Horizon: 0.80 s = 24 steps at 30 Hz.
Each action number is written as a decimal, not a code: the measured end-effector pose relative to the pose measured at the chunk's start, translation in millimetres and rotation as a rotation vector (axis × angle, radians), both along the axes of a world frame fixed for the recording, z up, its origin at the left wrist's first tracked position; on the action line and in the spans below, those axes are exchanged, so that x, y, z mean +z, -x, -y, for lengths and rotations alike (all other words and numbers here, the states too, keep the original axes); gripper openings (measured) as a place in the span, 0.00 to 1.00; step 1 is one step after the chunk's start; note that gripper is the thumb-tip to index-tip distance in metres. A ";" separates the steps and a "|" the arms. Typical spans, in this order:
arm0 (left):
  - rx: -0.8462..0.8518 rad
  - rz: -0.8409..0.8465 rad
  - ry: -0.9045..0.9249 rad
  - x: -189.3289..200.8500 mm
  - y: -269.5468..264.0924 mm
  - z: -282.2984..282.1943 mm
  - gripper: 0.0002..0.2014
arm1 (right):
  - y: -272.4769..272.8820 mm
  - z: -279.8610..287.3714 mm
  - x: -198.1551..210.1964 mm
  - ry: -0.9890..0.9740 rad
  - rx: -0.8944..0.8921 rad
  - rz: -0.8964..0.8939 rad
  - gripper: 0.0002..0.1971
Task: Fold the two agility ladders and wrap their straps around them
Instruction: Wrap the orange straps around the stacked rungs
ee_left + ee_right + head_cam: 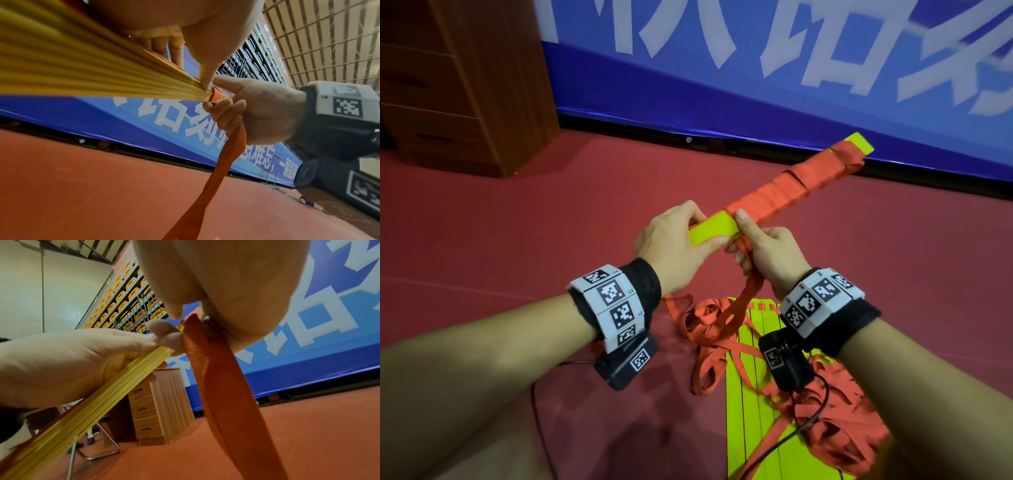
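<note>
Left hand (671,240) grips folded ladder (774,192), right hand (767,253) its strap (743,301), over red floor (551,222).

Two agility ladders, one folded bundle (784,192), one loose pile (756,394), two hands, one wooden cabinet (448,85)

right hand (257,112) grips orange strap (218,164) | yellow rungs (82,68) bundled | red floor (82,186)

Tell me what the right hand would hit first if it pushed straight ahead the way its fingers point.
The right hand would likely meet the left hand holding the ladder bundle; depth is unclear.
</note>
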<state>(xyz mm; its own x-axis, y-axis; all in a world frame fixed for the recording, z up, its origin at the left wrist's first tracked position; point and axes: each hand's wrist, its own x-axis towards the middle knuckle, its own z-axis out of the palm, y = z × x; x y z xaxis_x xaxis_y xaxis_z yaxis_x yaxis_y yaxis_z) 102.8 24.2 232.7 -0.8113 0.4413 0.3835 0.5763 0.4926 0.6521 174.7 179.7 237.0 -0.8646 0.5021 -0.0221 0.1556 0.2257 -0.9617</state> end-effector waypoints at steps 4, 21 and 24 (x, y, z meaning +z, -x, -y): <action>-0.042 0.064 -0.031 1.8 3.7 2.3 0.17 | 3.9 -4.4 -4.4 -0.043 -0.015 -0.030 0.35; -0.572 1.217 -0.177 6.7 8.5 10.1 0.30 | -12.0 -23.8 0.0 -0.061 0.257 -0.151 0.32; -0.573 1.179 -0.192 9.2 6.6 10.9 0.34 | -11.7 -21.8 1.2 -0.060 0.266 -0.144 0.32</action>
<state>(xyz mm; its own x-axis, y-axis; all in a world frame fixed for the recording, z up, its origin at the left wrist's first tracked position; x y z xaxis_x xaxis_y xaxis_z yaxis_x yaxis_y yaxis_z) 96.2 13.4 241.9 -0.4176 0.8492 -0.3233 -0.2854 0.2152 0.9339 186.4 201.5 238.2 -0.9578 0.2548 0.1328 -0.0529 0.2977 -0.9532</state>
